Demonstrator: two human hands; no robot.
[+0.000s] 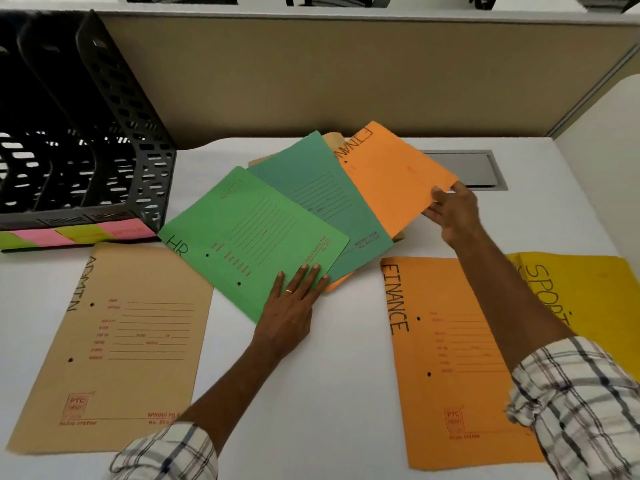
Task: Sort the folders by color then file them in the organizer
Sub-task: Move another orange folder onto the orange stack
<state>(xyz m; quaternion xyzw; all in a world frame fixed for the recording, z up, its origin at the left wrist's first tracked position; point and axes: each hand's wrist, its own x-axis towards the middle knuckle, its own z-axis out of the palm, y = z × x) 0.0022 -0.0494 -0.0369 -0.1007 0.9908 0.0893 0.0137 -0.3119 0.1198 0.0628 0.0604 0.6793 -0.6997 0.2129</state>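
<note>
Nearest the camera, plaid sleeves. Left hand flat, fingers spread on light green HR folder, right of black organizer. Right hand fingers pinching fanned orange folder, further right of organizer. Brown ADMIN folder on bench below organizer.

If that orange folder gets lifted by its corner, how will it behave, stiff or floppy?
Probably slightly floppy: the orange card folder looks thin and flat, so its far end may sag while the right hand pinches only one corner. It likely weighs little. It overlaps the dark green folder, so it may slide across that smooth card easily.
</note>
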